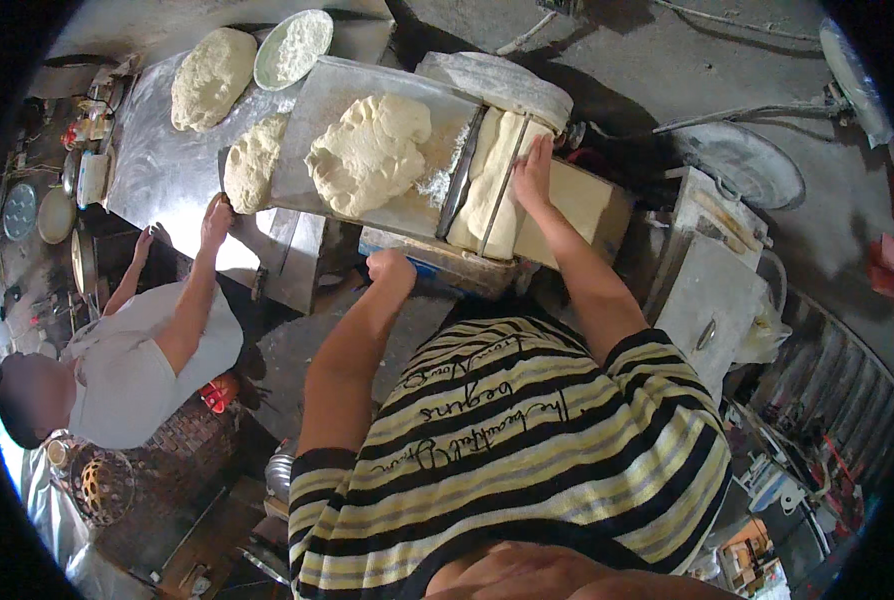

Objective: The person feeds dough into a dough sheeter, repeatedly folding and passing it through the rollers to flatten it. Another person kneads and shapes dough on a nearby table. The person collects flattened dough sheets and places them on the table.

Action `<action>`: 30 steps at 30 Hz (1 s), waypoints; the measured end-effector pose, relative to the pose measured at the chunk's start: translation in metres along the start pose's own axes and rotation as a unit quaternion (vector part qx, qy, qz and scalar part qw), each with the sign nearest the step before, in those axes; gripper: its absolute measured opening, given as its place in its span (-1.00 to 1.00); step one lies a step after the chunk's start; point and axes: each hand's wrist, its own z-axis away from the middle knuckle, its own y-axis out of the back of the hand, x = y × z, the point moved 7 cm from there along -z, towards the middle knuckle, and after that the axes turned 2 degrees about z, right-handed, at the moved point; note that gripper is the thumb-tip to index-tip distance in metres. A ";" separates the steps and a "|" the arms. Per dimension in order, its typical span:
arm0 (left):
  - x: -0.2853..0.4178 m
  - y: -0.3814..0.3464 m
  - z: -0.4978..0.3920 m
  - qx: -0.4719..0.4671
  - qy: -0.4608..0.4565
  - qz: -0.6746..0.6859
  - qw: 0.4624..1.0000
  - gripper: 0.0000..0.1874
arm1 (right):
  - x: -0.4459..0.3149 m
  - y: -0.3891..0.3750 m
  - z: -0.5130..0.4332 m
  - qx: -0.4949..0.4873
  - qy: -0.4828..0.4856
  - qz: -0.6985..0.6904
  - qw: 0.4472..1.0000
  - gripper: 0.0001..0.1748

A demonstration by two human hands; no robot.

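Note:
A dough sheeter with a metal feed tray (306, 161) stands before me. On the tray lies a large lump of dough (376, 154), with loose flour (438, 184) beside it near the dark roller (462, 176). A thick dough sheet (486, 184) lies past the roller, under a thin metal bar (503, 187). My right hand (533, 172) rests flat on this sheet near its far end, fingers extended and close together. My left hand (392, 271) is curled into a fist by the machine's near side. Nothing shows in it, though its palm side is hidden.
At left, a co-worker's hand (218, 217) is at a dark-edged tool beside a smaller dough piece (253, 165). The metal table (147, 169) bears another dough mass (213, 79) and a bowl of flour (295, 51). A pale board (567, 210) adjoins the sheeter; a floury machine (706, 300) stands right.

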 end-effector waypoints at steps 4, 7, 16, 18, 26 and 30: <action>0.013 0.027 0.030 0.017 0.136 0.172 0.975 -0.78 | 0.013 0.016 -0.007 0.002 0.009 -0.082 0.997 -0.30; 0.029 0.040 0.042 -0.009 -0.037 -0.060 0.997 -0.80 | 0.007 0.003 -0.009 0.021 0.025 0.027 0.999 -0.34; 0.057 0.040 0.074 -0.193 -0.205 -0.444 0.851 -0.73 | 0.004 -0.001 0.008 0.043 -0.031 -0.010 0.999 -0.40; 0.049 0.053 0.066 -0.139 -0.059 -0.255 0.955 -0.73 | -0.004 -0.009 0.012 0.047 -0.061 0.059 0.995 -0.39; 0.004 0.023 0.034 0.008 0.079 0.113 0.990 -0.73 | 0.020 -0.016 0.041 0.069 -0.092 -0.086 0.990 -0.28; 0.001 -0.003 0.001 -0.030 -0.066 -0.099 0.992 -0.73 | 0.007 -0.005 0.038 0.011 -0.196 -0.149 0.969 -0.39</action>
